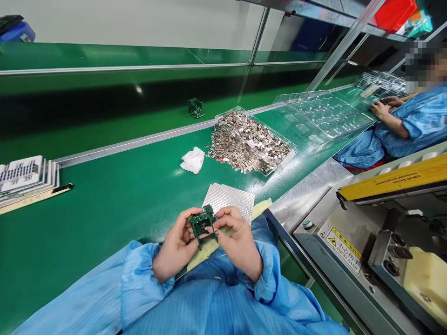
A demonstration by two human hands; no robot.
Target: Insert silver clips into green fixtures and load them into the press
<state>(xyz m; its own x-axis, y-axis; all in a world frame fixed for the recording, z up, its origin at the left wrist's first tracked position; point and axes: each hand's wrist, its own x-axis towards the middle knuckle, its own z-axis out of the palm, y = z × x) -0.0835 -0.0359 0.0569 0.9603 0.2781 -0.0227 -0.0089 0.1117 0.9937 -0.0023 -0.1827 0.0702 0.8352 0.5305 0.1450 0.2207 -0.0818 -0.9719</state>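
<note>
Close in front of my body, a small dark green open frame-shaped part (203, 227) is held up between both hands. My left hand (177, 239) grips it from the left, thumb below and fingers at the upper edge. On the opposite side, my right hand (239, 237) is closed with its fingertips pinched against the frame. Whether a tiny piece sits in those right fingertips cannot be made out. Just behind the hands lies a sheet of small silvery squares (230, 199), partly covered by them. Yellowish paper (261, 208) shows under and beside that sheet.
A clear tray (292, 157) heaped with small metal pieces (244, 139) lies ahead, beside a crumpled white cloth (193, 161). Another green part (195, 108) stands farther back. Stacked boards (26, 177) are left; a machine (349, 242) and a co-worker (412, 121) are right, near clear trays (324, 114).
</note>
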